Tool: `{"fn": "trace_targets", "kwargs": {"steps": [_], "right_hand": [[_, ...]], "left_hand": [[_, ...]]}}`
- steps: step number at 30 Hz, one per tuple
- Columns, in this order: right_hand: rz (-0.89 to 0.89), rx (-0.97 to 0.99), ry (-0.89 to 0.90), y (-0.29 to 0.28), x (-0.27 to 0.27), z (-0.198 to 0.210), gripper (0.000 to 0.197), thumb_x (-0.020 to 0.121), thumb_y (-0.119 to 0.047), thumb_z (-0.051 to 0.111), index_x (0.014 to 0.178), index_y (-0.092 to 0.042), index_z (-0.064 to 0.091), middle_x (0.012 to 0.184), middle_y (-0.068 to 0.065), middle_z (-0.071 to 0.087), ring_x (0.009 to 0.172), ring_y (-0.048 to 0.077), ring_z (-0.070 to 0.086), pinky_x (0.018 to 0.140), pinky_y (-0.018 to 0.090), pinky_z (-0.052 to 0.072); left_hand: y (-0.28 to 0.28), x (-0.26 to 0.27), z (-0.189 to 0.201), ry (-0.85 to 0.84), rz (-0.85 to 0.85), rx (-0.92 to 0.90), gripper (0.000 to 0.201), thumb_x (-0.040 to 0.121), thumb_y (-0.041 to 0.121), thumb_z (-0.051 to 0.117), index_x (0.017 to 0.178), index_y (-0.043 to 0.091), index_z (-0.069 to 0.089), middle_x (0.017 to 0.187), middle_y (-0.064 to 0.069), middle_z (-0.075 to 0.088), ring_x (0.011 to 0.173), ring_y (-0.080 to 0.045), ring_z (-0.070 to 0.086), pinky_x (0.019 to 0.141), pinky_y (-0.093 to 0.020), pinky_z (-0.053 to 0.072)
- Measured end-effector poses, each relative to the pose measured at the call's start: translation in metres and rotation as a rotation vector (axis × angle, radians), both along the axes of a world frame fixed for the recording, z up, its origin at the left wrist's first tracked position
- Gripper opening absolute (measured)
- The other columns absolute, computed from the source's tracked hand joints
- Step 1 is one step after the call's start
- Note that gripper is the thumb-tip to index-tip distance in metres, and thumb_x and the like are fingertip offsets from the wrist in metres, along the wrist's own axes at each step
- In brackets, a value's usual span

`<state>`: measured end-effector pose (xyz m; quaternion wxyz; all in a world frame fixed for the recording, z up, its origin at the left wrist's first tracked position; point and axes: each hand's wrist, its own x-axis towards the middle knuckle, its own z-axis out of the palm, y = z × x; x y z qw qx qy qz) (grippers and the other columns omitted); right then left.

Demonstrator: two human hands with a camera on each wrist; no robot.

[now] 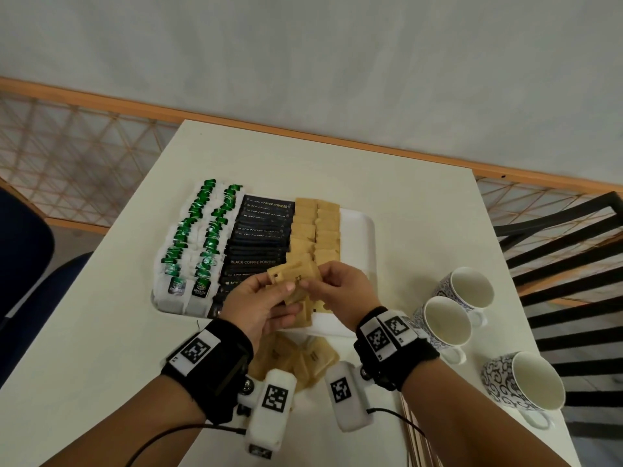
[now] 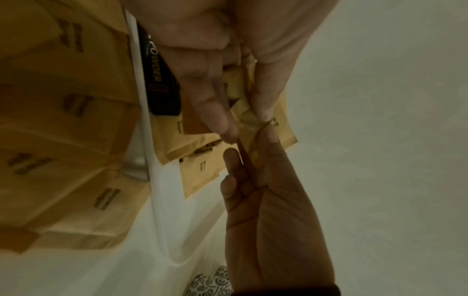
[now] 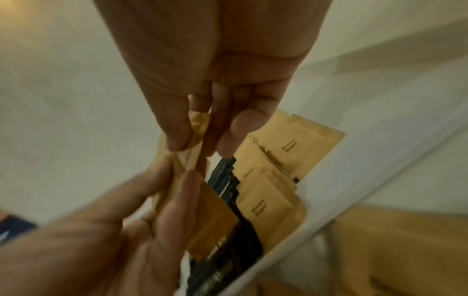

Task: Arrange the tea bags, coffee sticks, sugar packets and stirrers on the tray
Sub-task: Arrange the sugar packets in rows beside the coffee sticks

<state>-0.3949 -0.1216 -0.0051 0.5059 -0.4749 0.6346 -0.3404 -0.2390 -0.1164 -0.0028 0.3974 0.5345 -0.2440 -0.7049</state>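
Note:
A white tray [image 1: 357,230] carries rows of green tea bags [image 1: 199,237], black coffee sticks [image 1: 259,230] and brown sugar packets [image 1: 317,227]. Above the tray's near edge my left hand [image 1: 266,298] grips a small fanned stack of brown sugar packets [image 1: 290,273]. My right hand [image 1: 333,284] pinches one packet of that stack between thumb and fingers. The left wrist view shows my left hand [image 2: 247,124] pinching the packets [image 2: 253,120]. In the right wrist view my right hand [image 3: 200,146] pinches a packet edge [image 3: 195,128]. Wooden stirrers [image 1: 418,436] lie at the table's near right.
More loose sugar packets [image 1: 303,355] lie on the table under my wrists, just in front of the tray. Three patterned mugs [image 1: 445,321] stand to the right. A black chair [image 1: 573,264] is beyond the table's right edge, a blue seat [image 1: 20,247] at the left.

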Motion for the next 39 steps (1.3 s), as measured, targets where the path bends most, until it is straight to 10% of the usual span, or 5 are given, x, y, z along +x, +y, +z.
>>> {"fn": "trace_targets", "kwargs": {"steps": [4, 12, 31, 39], "right_hand": [[-0.199, -0.02, -0.153, -0.002, -0.017, 0.006, 0.009, 0.085, -0.015, 0.07, 0.083, -0.014, 0.061, 0.074, 0.001, 0.068, 0.063, 0.014, 0.061, 0.053, 0.021, 0.046], [0.203, 0.129, 0.564, 0.001, -0.051, -0.007, 0.018, 0.088, -0.031, 0.062, 0.091, -0.014, 0.067, 0.081, 0.002, 0.066, 0.081, 0.02, 0.061, 0.072, 0.03, 0.047], [0.177, 0.194, 0.383, -0.007, -0.046, -0.024, 0.012, 0.08, -0.021, 0.075, 0.085, -0.027, 0.064, 0.069, -0.008, 0.059, 0.059, 0.004, 0.053, 0.054, 0.01, 0.038], [0.167, 0.058, 0.596, 0.001, -0.04, -0.026, 0.025, 0.078, -0.034, 0.073, 0.089, -0.031, 0.051, 0.07, -0.008, 0.054, 0.063, 0.008, 0.049, 0.057, 0.022, 0.037]], "left_hand": [[-0.001, 0.002, -0.001, 0.014, 0.012, 0.013, 0.023, 0.093, 0.006, 0.056, 0.116, 0.009, 0.059, 0.089, -0.013, 0.073, 0.066, -0.02, 0.072, 0.052, -0.026, 0.057], [-0.007, 0.02, 0.005, 0.084, 0.125, 0.007, 0.022, 0.098, 0.004, 0.046, 0.112, 0.015, 0.059, 0.09, -0.012, 0.072, 0.059, -0.016, 0.07, 0.043, -0.02, 0.053], [-0.016, 0.034, -0.008, -0.059, 0.194, 0.151, 0.026, 0.099, 0.017, 0.034, 0.1, 0.014, 0.06, 0.07, -0.007, 0.053, 0.049, -0.017, 0.047, 0.036, -0.019, 0.033], [-0.006, 0.022, -0.007, -0.049, 0.111, 0.154, 0.026, 0.1, 0.019, 0.037, 0.088, 0.014, 0.059, 0.065, -0.004, 0.052, 0.051, -0.016, 0.047, 0.036, -0.019, 0.035]]}}
